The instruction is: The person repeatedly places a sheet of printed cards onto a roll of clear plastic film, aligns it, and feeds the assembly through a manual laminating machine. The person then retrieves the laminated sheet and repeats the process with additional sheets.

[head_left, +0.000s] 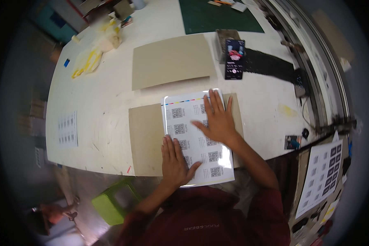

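Beneath the left hand (175, 164) and right hand (219, 123), both spread flat, a glossy QR-code sheet (197, 149) lies over brown cardboard (145, 141); uneven pressure could skew it, its near edge overhanging the cardboard.

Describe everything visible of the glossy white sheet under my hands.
The glossy white, rectangular, paper-like sheet bears two columns of dark square codes and a coloured strip near its far edge. Slightly askew, it lies on a beige cardboard rectangle, overhanging its near edge; your left hand and right hand rest on it.
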`<state>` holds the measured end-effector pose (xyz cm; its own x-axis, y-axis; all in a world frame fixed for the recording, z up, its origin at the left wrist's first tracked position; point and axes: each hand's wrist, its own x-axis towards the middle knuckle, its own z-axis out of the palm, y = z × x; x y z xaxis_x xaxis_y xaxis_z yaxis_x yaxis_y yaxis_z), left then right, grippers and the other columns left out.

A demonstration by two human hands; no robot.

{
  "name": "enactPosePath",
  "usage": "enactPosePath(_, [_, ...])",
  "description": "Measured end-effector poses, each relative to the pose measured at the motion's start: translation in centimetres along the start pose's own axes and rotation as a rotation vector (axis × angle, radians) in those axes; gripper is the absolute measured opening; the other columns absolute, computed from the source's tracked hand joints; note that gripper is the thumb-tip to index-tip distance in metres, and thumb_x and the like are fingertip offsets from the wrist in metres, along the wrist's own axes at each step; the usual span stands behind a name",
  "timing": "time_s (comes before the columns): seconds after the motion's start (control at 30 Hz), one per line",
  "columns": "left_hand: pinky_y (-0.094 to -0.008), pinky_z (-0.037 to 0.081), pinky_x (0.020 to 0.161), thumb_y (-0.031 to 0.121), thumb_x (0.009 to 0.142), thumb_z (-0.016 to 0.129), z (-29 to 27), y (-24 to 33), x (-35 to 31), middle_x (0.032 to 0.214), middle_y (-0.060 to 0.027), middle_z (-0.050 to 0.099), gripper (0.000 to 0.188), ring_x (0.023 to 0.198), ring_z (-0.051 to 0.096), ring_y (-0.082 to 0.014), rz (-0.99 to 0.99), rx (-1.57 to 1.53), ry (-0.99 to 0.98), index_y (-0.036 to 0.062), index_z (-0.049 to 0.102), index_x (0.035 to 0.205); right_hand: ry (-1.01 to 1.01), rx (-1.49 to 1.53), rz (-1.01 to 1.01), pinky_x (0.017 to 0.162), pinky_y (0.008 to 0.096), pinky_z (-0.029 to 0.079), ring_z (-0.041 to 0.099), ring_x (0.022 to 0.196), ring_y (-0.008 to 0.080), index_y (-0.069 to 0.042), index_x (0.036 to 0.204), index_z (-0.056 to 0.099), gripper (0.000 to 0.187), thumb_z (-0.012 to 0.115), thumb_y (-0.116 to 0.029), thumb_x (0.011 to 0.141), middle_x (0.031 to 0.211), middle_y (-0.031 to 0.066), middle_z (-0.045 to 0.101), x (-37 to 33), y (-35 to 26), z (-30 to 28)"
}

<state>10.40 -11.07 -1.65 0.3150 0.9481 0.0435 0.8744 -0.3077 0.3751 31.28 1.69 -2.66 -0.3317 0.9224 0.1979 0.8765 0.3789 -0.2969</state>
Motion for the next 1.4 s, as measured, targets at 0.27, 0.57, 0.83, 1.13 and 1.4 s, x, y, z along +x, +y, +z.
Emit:
enactPosePath(0.27, [-0.065, 0.012, 0.118, 0.048, 0.09, 0.068, 0.5, -0.4, -0.7, 0.155, -0.0452, 0.01, 0.104, 0.146, 0.009, -0.0605, 0.022, -0.059, 0.048, -0.0211, 0.015, 0.147, -0.208, 0.162, 0.097, 0.113, 0.0749, 0.008, 0.015, 0.152, 0.0442, -0.001, 0.15, 0.041, 0.083, 0.059, -0.058, 0.093, 0.161, 0.0296, 0.02, -17.5, -7.1, -3.9])
enactPosePath(0.57, [-0.0462, 0.018, 0.122, 0.022, 0.098, 0.064, -0.9, -1.9, -0.7, 0.161, -0.0315, 0.017, 0.085, 0.15, 0.02, -0.0382, -0.349, -0.605, 0.007, -0.0111, 0.01, 0.155, 0.416, 0.061, 0.617, 0.115, 0.0498, 0.032, 0.05, 0.133, 0.0404, 0.004, 0.14, 0.051, 0.063, 0.075, -0.025, 0.089, 0.14, 0.0273, 0.053, -27.2, 2.6, -14.6])
enactPosePath(0.83, [-0.0505, 0.021, 0.121, 0.031, 0.099, 0.062, -1.8, -1.3, 0.7, 0.163, -0.0262, 0.017, 0.081, 0.151, 0.018, -0.0424, -0.383, -0.74, 0.048, -0.0054, 0.018, 0.156, 0.478, -0.633, 1.797, 0.087, 0.0461, 0.055, 0.07, 0.098, 0.0406, 0.01, 0.114, 0.066, 0.075, 0.071, -0.058, 0.083, 0.107, 0.0307, 0.068, -51.5, 18.2, -26.7])
enactPosePath(1.13, [-0.061, 0.018, 0.12, 0.038, 0.089, 0.073, 0.2, 5.0, 7.5, 0.161, -0.0323, 0.018, 0.083, 0.15, 0.016, -0.0496, 0.452, -0.173, -0.061, -0.0048, 0.036, 0.149, 0.506, -0.414, 1.977, 0.085, 0.0471, 0.056, 0.07, 0.097, 0.0438, 0.012, 0.105, 0.068, 0.089, 0.07, -0.072, 0.076, 0.107, 0.0339, 0.067, -53.2, 19.4, -24.0])
enactPosePath(1.4, [-0.0609, 0.018, 0.119, 0.055, 0.085, 0.069, 3.6, 11.9, 10.9, 0.135, -0.0453, 0.046, 0.086, 0.136, 0.037, -0.0568, 0.625, 0.204, -0.381, -0.0124, 0.049, 0.134, 0.631, -0.682, 1.852, 0.077, 0.049, 0.058, 0.07, 0.089, 0.0415, 0.012, 0.11, 0.061, 0.065, 0.075, -0.046, 0.085, 0.102, 0.0251, 0.067, -52.5, 18.9, -24.9])
